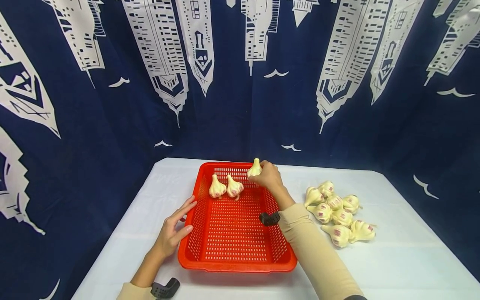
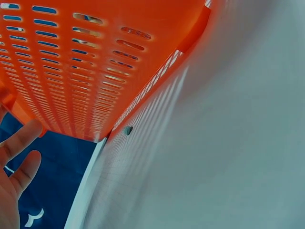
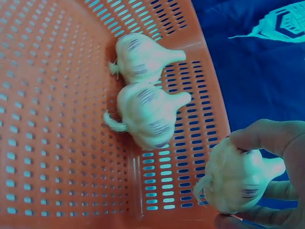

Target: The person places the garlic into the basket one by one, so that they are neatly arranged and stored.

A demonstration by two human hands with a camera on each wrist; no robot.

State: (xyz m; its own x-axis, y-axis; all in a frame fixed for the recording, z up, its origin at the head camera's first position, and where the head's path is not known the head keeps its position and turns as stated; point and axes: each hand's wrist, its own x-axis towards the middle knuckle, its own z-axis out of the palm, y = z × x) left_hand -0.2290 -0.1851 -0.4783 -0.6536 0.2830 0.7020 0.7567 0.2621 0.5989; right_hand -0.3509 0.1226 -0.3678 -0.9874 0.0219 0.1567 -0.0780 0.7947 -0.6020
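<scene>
A red perforated plastic basket [image 1: 236,266] stands on the white table. Two garlic bulbs [image 1: 217,187] [image 3: 138,59] lean side by side against its far wall, stems up. My right hand [image 1: 271,177] grips a third garlic bulb [image 3: 233,179] between thumb and fingers, over the basket's far right corner. Whether that bulb touches the basket I cannot tell. My left hand [image 1: 174,229] rests against the basket's left rim, fingers extended and spread; in the left wrist view its fingers [image 2: 26,169] show beside the basket's outer wall.
A pile of several garlic bulbs [image 1: 341,216] lies on the white table [image 1: 405,254] to the right of the basket. A dark blue cloth [image 1: 240,116] with white building prints hangs behind and at both sides of the table.
</scene>
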